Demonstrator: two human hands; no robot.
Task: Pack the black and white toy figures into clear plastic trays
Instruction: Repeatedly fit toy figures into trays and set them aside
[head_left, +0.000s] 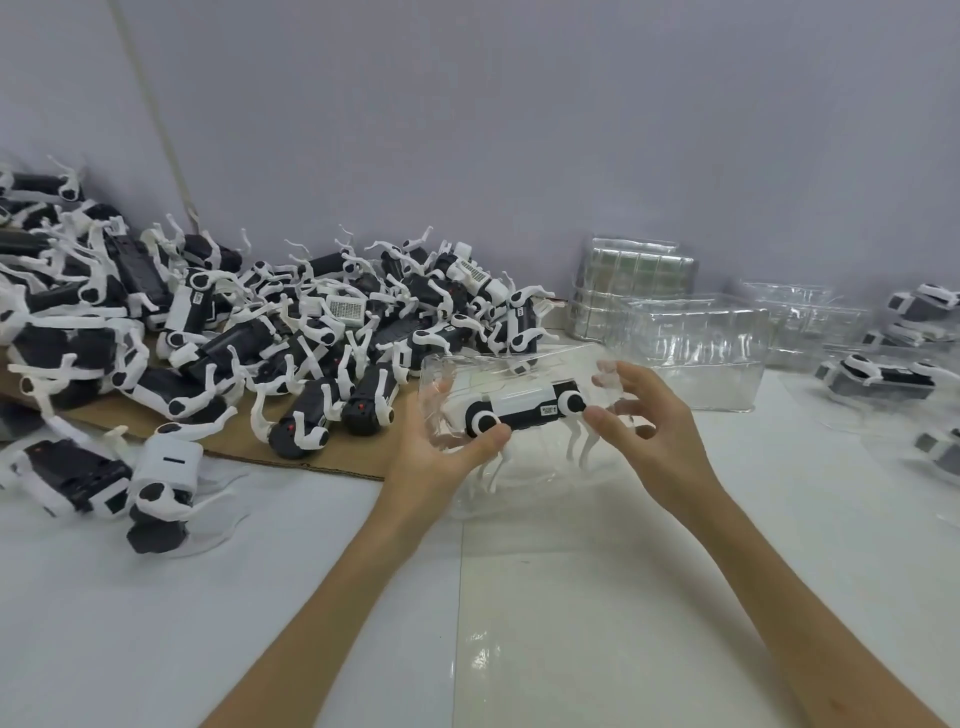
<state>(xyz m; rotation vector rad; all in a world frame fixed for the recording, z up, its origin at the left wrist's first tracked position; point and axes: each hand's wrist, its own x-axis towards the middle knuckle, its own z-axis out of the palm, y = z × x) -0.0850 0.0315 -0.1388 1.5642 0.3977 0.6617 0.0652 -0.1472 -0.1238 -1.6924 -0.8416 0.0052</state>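
Both hands hold one clear tray up over the white table, at the middle of the scene. A toy figure lies in it lengthwise, left to right. The figure has a long white body with a black band along its near side, a round black joint with a white ring at each end, and a small dark label near its right end. Its thin white legs hang toward the near side, seen through the plastic.

The left hand grips the tray's left end: its thumb lies across the front against the figure's left black joint, and its fingers are curled behind the plastic. The right hand grips the right end. Its thumb tip touches the front by the right black joint, and its curved, spread fingers reach round the back, partly blurred by the plastic.

On the left, a large pile of figures lies tangled, black and white bodies with white legs sticking up, partly on a sheet of brown cardboard. At the far right stand stacked empty trays, with a taller stack behind them against the grey wall. Further right, filled trays each hold a figure.
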